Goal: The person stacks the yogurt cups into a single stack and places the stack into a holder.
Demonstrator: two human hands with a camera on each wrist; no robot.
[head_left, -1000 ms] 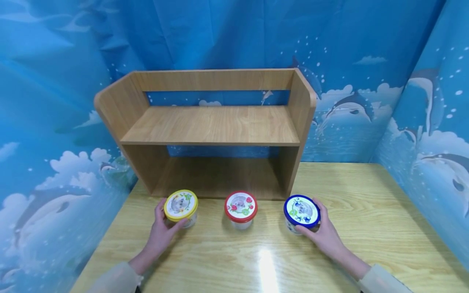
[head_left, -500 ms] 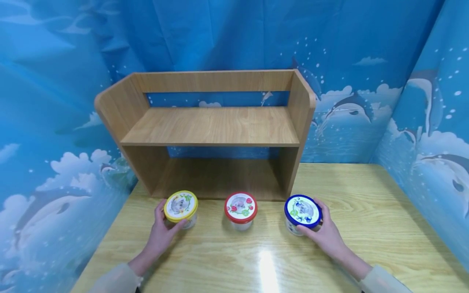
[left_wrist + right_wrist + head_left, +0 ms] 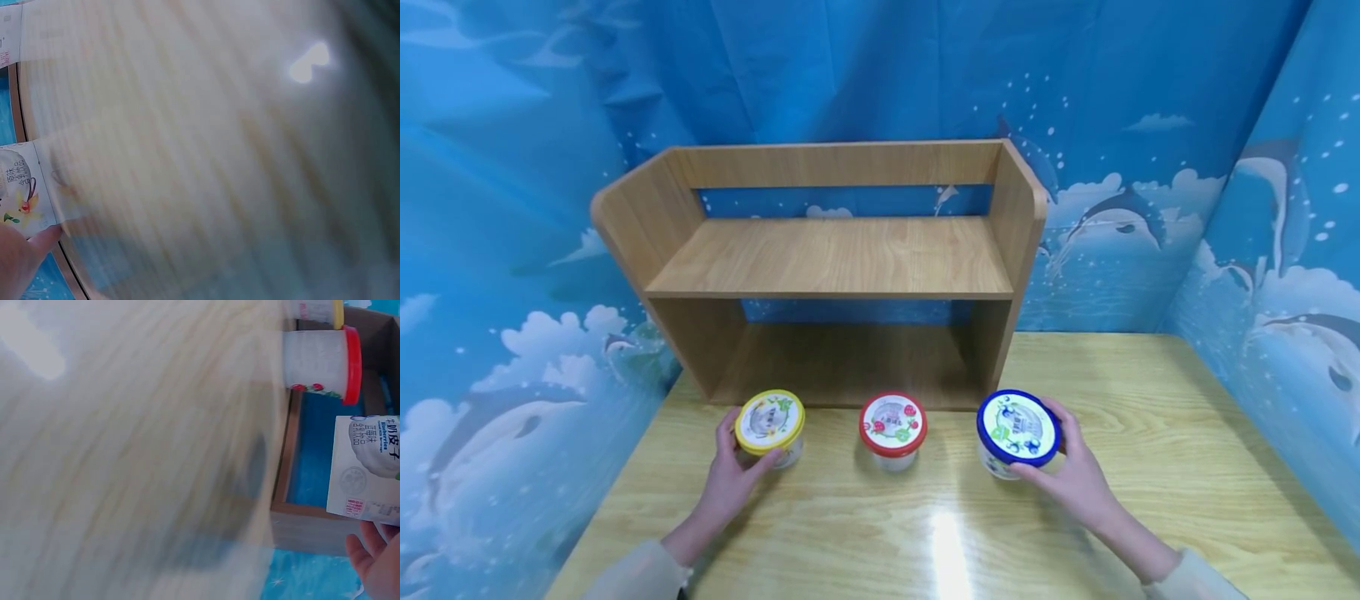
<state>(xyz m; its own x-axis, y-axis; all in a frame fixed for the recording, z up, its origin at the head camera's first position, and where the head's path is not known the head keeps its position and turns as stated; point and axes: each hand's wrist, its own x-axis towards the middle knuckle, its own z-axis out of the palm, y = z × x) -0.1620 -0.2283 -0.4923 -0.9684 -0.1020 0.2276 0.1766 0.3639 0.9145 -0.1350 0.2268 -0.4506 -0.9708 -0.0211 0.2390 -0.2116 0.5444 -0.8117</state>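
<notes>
My left hand (image 3: 733, 475) grips a tub with a yellow lid (image 3: 771, 422), thumb on its near right side and fingers round its left. In the left wrist view that tub (image 3: 25, 187) stands on the table, flowers printed on its side. My right hand (image 3: 1075, 479) holds a blueberry tub with a blue lid (image 3: 1019, 427) from the right. The right wrist view shows this blueberry tub (image 3: 347, 481) raised, its base apart from the tabletop. Between the hands, a tub with a red strawberry lid (image 3: 892, 425) sits on the table.
Behind the tubs stands a two-level wooden shelf unit (image 3: 831, 258), its lower front edge close behind them. The wood-grain table (image 3: 1150, 433) extends to the right. Blue dolphin-print cloth (image 3: 880, 75) hangs at the back and sides.
My right hand has raised the blue-lidded tub slightly, and its lid looks larger and a bit higher. The left hand, the yellow-lidded tub and the red-lidded tub stay where they were.
</notes>
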